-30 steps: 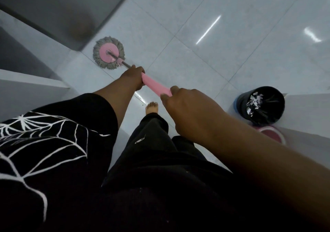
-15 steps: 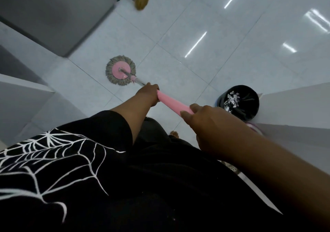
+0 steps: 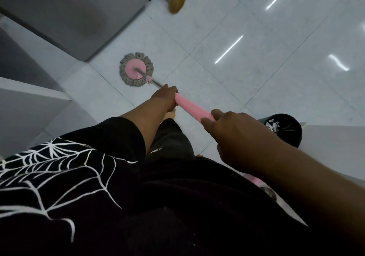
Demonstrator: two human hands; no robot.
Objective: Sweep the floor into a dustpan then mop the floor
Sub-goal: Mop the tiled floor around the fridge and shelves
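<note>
Spin mop (image 3: 136, 71) head flat on floor tiles (image 3: 227, 44) beside grey cabinet (image 3: 65, 13) — left hand (image 3: 165, 98) and right hand (image 3: 233, 135) both clenched round pink grip. Likely light, stiff pole, soft floppy strands — hold the grip.

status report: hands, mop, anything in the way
Left hand and right hand both grip the pink mop handle. Mop head flat on the floor, near the grey cabinet corner. Black bin close on the right, clear of the mop.
</note>
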